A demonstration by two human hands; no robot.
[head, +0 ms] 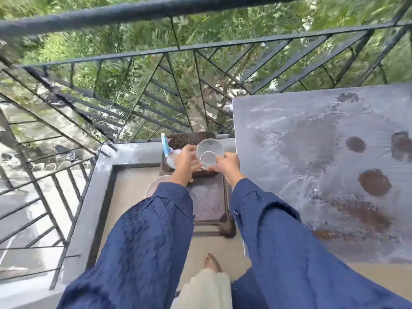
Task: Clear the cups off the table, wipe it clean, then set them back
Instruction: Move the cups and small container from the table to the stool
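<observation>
A clear glass cup (209, 152) is held between both hands above a dark wooden stool (208, 204). My left hand (186, 162) grips its left side and my right hand (226, 167) grips its right side near the base. The grey table (312, 163) on the right is wet and streaked, with dark round dry patches on it. No cups stand on the table. A pale round object (156, 186), perhaps another cup or plate, shows partly under my left sleeve. A dark perforated tray (191, 138) lies behind the cup.
A spray bottle (166, 147) with a blue and white top stands left of the tray. A black metal railing (156, 90) runs behind, with trees beyond. A grey concrete ledge (89, 197) borders the balcony floor. My bare foot (211, 262) is below.
</observation>
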